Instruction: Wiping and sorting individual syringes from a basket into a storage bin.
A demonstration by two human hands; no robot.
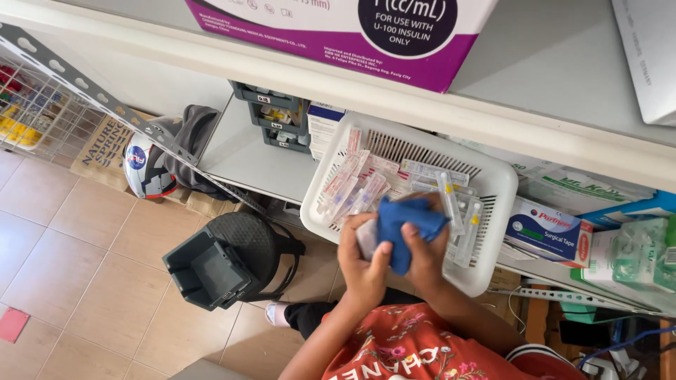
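Two hands (394, 257), one blue cloth (405, 224), one white basket (493, 184)

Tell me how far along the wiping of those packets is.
Done: cannot tell; no wiped pile shows apart from the rest. In hand: the left hand grips one small packet while the right hand presses a blue cloth against it, over the white basket. Left: many wrapped syringes lie in the basket.
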